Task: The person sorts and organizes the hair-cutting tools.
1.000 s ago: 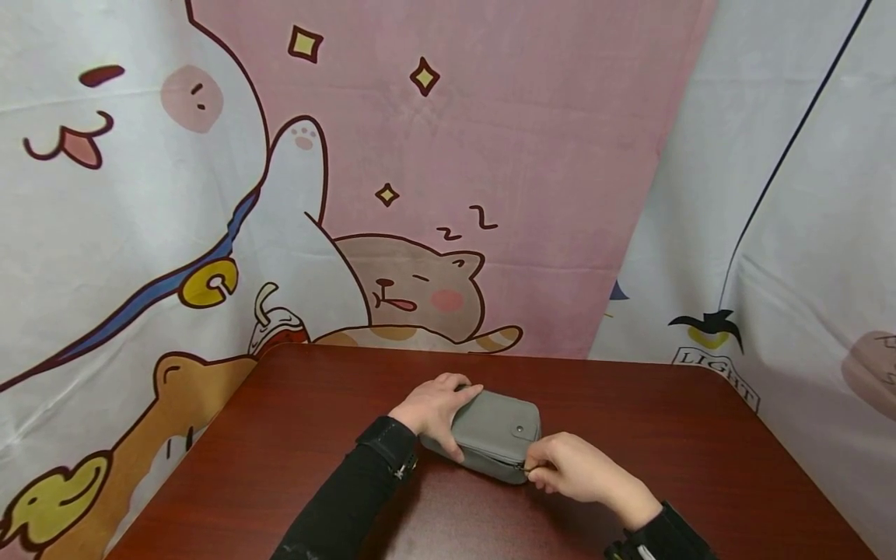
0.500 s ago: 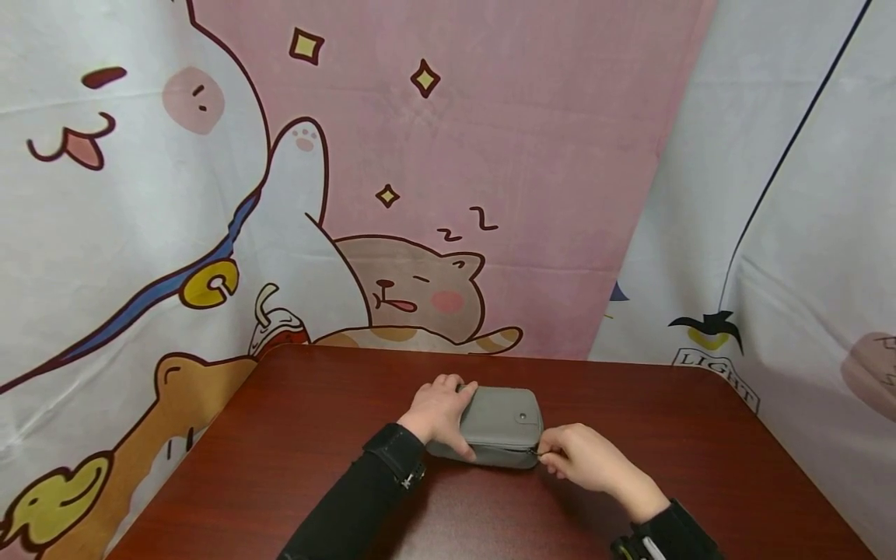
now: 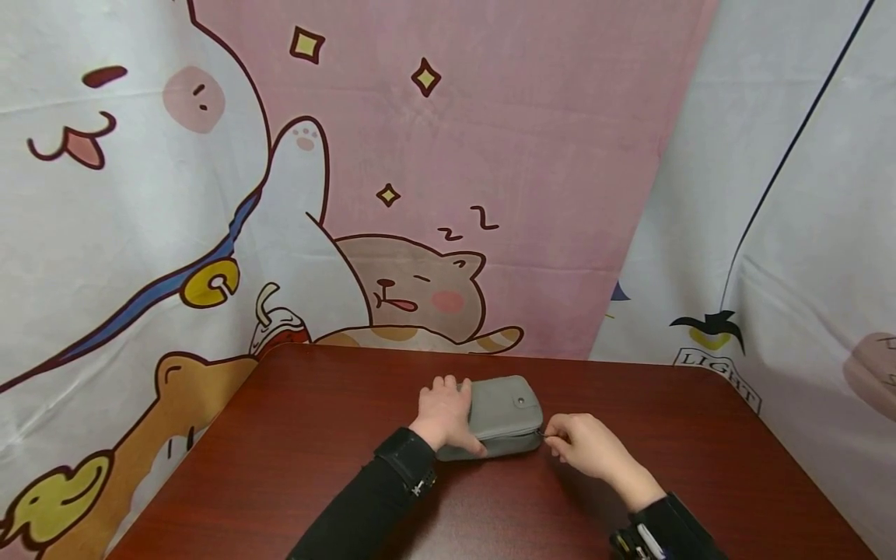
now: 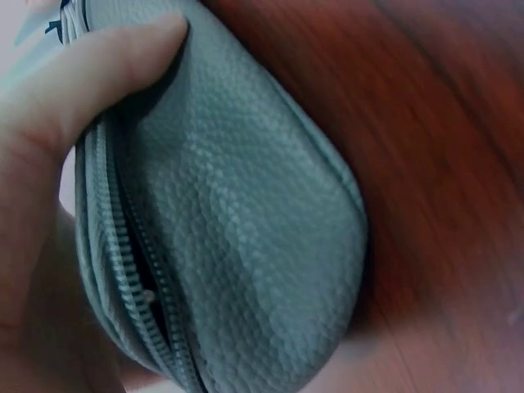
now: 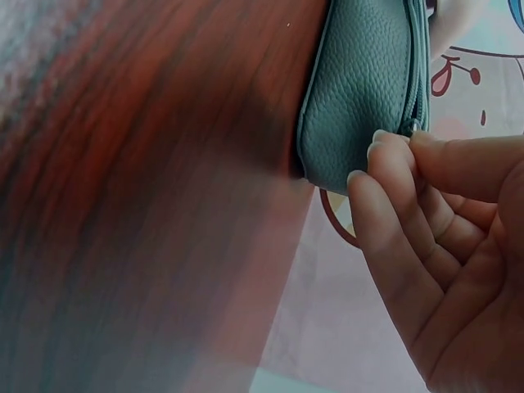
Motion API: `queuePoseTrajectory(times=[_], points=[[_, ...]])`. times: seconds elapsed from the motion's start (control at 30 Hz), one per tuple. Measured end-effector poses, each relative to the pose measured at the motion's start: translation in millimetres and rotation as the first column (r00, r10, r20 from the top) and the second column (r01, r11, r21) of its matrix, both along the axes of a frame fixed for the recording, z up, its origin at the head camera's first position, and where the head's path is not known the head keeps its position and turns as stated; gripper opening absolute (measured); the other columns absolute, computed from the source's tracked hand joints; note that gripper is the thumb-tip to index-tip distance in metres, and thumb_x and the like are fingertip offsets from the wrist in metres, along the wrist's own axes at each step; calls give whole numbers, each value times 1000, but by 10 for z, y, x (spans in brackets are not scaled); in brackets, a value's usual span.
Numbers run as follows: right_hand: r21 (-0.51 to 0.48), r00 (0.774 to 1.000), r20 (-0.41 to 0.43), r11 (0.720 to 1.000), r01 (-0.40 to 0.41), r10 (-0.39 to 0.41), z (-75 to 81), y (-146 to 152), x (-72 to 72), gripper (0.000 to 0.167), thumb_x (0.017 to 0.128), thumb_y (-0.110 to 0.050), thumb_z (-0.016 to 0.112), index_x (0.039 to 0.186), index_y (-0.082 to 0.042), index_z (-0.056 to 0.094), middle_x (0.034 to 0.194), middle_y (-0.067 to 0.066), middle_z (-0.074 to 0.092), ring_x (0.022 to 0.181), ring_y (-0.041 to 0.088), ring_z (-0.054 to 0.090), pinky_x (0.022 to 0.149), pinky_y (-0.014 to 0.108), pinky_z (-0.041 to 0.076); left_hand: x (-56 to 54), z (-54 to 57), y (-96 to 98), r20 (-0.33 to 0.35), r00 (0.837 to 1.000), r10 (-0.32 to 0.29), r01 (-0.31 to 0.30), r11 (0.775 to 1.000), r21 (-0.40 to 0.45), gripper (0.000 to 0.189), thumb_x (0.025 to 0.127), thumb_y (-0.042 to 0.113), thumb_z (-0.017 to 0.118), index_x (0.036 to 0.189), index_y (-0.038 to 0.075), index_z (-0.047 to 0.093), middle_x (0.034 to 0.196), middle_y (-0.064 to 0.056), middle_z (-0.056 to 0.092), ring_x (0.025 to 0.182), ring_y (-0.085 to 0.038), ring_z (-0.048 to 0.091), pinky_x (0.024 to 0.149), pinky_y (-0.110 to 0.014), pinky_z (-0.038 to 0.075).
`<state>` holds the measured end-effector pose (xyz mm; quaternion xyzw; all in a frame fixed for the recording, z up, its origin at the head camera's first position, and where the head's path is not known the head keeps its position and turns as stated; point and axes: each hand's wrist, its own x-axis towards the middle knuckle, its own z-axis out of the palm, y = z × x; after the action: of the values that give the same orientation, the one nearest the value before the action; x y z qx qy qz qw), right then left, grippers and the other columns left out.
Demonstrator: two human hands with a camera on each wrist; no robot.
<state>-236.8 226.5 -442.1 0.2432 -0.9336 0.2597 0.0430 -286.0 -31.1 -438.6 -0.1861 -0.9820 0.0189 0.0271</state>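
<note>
A grey-green zippered pouch [image 3: 504,407] of pebbled leather-like material lies on the table, its flap fastened by a small snap [image 3: 521,401]. My left hand [image 3: 445,414] grips its left end, thumb [image 4: 123,61] along the front side and fingers over the top. At the front right corner my right hand [image 3: 584,443] pinches the zipper pull between thumb and index finger. The slider [image 5: 412,126] shows right at those fingertips in the right wrist view. In the left wrist view the zipper teeth [image 4: 135,270] stand parted along a narrow dark slit. The pouch's contents are hidden.
The reddish-brown wooden table [image 3: 280,459] stretches to both sides and toward me. Behind it hangs a pink and white cloth [image 3: 546,179] printed with cartoon animals. Black sleeves and wrist straps [image 3: 413,467] cover both forearms.
The pouch has turned counterclockwise, its right end swinging away from me. My left hand has shifted right with it. The right hand, still pinching the zipper pull, has moved farther back and slightly right.
</note>
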Motion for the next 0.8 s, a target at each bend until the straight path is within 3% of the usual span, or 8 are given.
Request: queuePoseTrajectory(times=[0.4, 0.8], points=[[10, 995, 1, 995, 99, -99, -47, -26, -124, 9, 91, -6, 69, 84, -11, 66, 65, -10, 56, 55, 2, 50, 51, 25, 42, 37, -35, 135, 9, 985, 172, -172, 985, -14, 128, 50, 83, 76, 149, 8, 42, 125, -17, 50, 106, -31, 47, 78, -46, 45], [16, 986, 28, 987, 163, -163, -46, -61, -257, 9, 91, -6, 69, 85, -11, 65, 67, -7, 58, 57, 6, 53, 52, 27, 44, 100, -32, 344, 5, 937, 349, -348, 935, -62, 131, 51, 85, 72, 150, 6, 40, 121, -21, 50, 101, -35, 47, 73, -51, 47]])
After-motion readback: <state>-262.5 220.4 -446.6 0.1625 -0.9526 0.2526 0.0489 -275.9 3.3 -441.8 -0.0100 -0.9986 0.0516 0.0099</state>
